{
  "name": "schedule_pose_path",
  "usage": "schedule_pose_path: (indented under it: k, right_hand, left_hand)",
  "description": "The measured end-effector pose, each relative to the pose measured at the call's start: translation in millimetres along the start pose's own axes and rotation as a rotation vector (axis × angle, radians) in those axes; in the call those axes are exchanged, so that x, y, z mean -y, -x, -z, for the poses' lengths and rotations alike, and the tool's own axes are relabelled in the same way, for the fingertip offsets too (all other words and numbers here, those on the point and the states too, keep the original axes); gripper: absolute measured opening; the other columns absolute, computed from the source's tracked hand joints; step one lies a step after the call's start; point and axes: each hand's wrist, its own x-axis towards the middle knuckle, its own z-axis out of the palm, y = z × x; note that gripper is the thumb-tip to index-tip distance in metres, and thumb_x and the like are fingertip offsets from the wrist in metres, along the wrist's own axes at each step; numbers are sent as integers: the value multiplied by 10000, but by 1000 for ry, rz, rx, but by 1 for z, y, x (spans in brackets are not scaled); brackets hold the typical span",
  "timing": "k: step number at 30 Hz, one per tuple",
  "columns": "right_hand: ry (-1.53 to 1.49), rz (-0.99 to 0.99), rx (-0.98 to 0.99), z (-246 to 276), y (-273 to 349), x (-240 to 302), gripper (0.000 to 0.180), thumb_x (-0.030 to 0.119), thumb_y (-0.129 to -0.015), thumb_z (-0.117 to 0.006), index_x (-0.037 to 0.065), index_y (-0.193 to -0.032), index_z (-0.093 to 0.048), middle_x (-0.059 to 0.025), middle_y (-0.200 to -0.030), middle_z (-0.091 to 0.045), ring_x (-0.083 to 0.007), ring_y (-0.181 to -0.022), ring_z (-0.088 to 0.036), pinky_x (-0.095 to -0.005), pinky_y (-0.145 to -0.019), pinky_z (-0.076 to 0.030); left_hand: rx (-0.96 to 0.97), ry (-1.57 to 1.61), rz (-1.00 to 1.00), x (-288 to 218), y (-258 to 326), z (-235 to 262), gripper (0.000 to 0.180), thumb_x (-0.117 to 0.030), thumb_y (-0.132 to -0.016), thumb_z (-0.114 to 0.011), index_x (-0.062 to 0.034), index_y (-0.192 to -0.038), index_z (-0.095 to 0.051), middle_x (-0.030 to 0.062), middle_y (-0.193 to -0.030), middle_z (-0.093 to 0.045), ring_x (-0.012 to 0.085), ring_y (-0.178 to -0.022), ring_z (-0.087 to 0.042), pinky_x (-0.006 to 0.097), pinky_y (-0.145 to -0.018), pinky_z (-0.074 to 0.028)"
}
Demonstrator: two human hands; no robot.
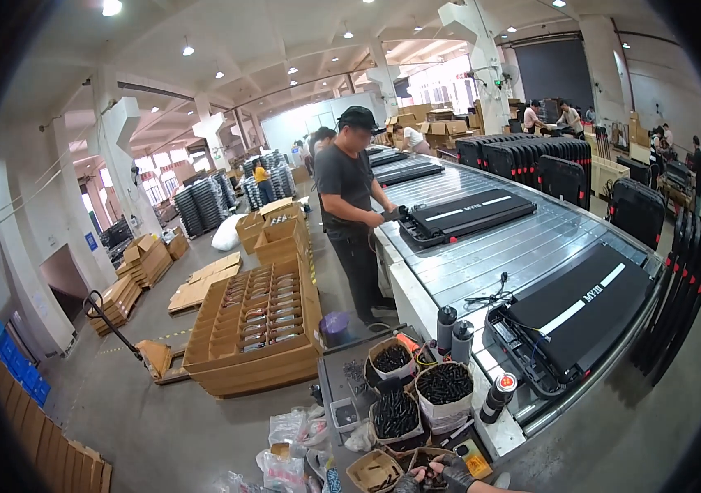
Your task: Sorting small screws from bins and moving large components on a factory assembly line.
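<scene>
Resting by the left edge of the grey surface (336, 355), a pale tray (344, 415) is seen, and farther left and lower, plastic bags (285, 427) are piled. To the right of the tray, at the near side, an open carton (367, 467) is placed, with a few small dark pieces held inside it. Just right of that carton, the left hand (406, 483) is shown in a dark glove, partly cut off by the lower edge of the view. Small dark parts (428, 455) are gathered in a box directly beyond and between the two hands; they lie to the far right of the left hand and to the far left of the right hand (449, 472), which is judged slightly nearer to them. No single long axis can be made out among these parts. The fingers of both hands are curled and brought close together; whether anything is pinched cannot be told. Farther off, a tub of black parts (394, 413) is stood beyond the box, most of the parts being set roughly upright. To the right, a yellow package (474, 460) is laid beside the right hand, and a spray can (498, 396) is stood farther right and farther away.
</scene>
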Motion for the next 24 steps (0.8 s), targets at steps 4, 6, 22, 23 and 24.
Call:
schedule_pose_path:
  k: [4, 6, 22, 23, 24]
  right_hand:
    - [283, 118, -10, 0, -8, -23, 155, 124, -831, -682, 41, -958, -652, -36, -916, -643, -129, -819, -606, -275, -704, -496]
    - [357, 166, -18, -2, -14, -31, 109, 123, -808, -686, 54, -884, -651, -68, -988, -645, -168, -885, -612, -291, -765, -493]
    - [-133, -367, 191, 8, 18, 16, 217, 237, -902, -625, 32, -973, -623, -25, -911, -628, -114, -847, -567, -269, -767, -465]
    - [-310, -398, 185, 7, 15, 31, 201, 239, -915, -599, 43, -955, -619, -12, -892, -605, -112, -851, -553, -266, -769, -461]
    - [-385, -344, 223, 17, 8, -8, 208, 247, -926, -569, 46, -961, -606, 5, -862, -582, -108, -819, -547, -258, -746, -463]
  left_hand:
    - [-178, 67, 31, 5, -14, 6, 196, -264, -887, -650, -78, -949, -647, 12, -884, -646, 180, -783, -583, 354, -721, -514]
    - [-96, 80, -91, 8, -18, 12, 231, -269, -882, -652, -55, -968, -648, 24, -902, -653, 186, -806, -595, 358, -761, -520]
    - [-91, -469, -287, 17, -4, 37, 355, -339, -943, -540, -38, -1118, -607, 50, -996, -643, 167, -913, -567, 338, -820, -470]
    - [-90, -456, -254, 15, -8, 45, 370, -351, -946, -538, -36, -1127, -606, 47, -997, -643, 160, -920, -563, 336, -827, -466]
    - [-37, -774, -313, 8, -21, 60, 381, -383, -962, -461, -58, -1023, -650, 47, -923, -648, 149, -845, -554, 344, -761, -472]
